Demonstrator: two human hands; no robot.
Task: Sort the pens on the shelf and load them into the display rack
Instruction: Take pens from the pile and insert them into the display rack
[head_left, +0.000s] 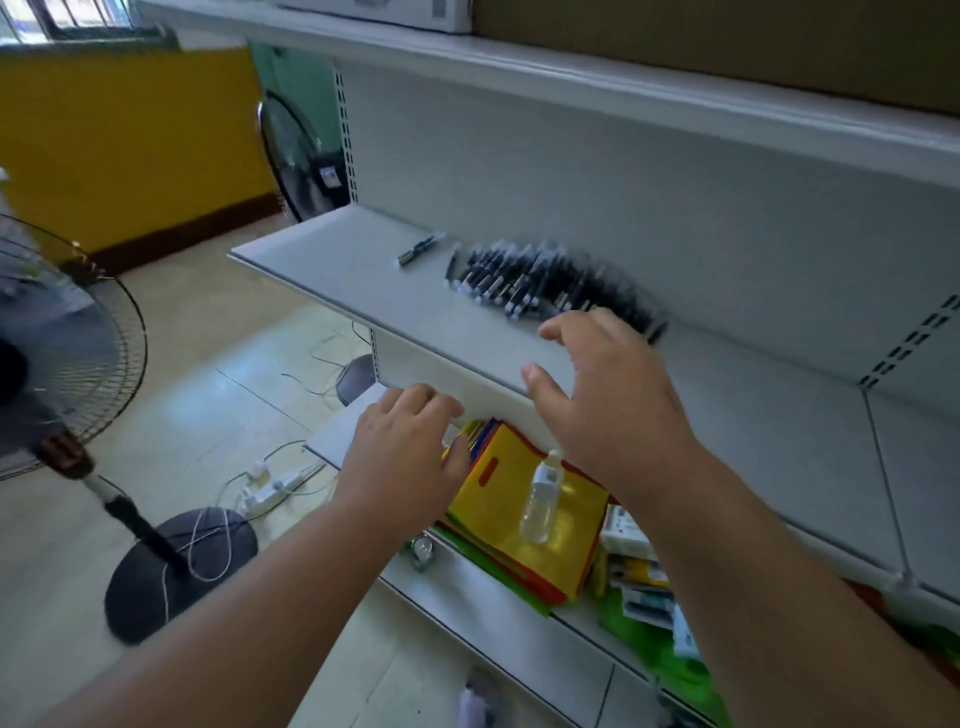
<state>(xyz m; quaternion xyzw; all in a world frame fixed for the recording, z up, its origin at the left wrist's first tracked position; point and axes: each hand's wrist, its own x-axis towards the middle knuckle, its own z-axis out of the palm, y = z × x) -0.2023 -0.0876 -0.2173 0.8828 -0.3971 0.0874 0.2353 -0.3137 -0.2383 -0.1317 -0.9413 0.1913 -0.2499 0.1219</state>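
I see my right hand (613, 395) open, fingers spread beside the pile of pens (550, 283) on the shelf (337, 260); my left hand (405, 447) hangs lower, loosely curled, empty

Bright, even daylight fills the scene, coming from a window (88, 21) at eleven o'clock, and it leaves only soft, faint shadows under the shelf (363, 270) edges and a pale sheen on the floor tiles (234, 374) at nine o'clock. Motion blur smears the whole picture, most plainly the pile of pens (550, 283) just above centre, whose outlines streak together, and the fan (57, 353) at nine o'clock. Wide-angle distortion bows the shelf lines toward the edges and stretches both forearms at five and seven o'clock.
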